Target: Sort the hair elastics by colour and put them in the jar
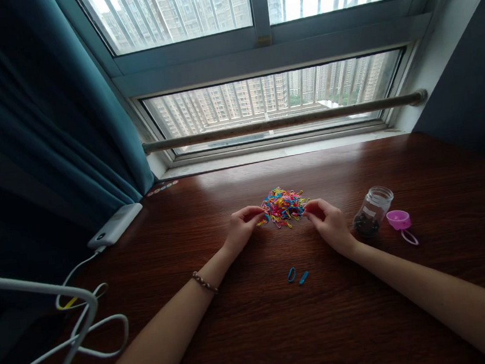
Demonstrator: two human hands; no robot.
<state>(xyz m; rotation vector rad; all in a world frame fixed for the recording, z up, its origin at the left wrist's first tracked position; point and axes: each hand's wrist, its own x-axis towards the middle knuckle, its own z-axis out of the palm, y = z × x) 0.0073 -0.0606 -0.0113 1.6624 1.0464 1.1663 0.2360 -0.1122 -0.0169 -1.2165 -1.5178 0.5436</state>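
A heap of small, many-coloured loop-shaped pieces (pixel 284 205), perhaps plastic clips, lies on the brown wooden table (pixel 259 332). At the heap's left edge my left hand (pixel 244 224) has its thumb and fingertips pinched together. My right hand (pixel 326 222) pinches in the same way at the right edge. What either pinch holds, if anything, is too small to make out. Nearer to me, between my forearms, are a blue loop (pixel 291 274) and a short blue strip (pixel 303 278), lying apart from the heap.
Right of my right hand a clear jar (pixel 374 211) with dark contents stands uncapped, beside a pink lid with a loop (pixel 399 220). A white power bank (pixel 115 226) and its white cable (pixel 78 335) lie left. Behind the table are a window rail (pixel 283 123) and a blue curtain (pixel 63 109).
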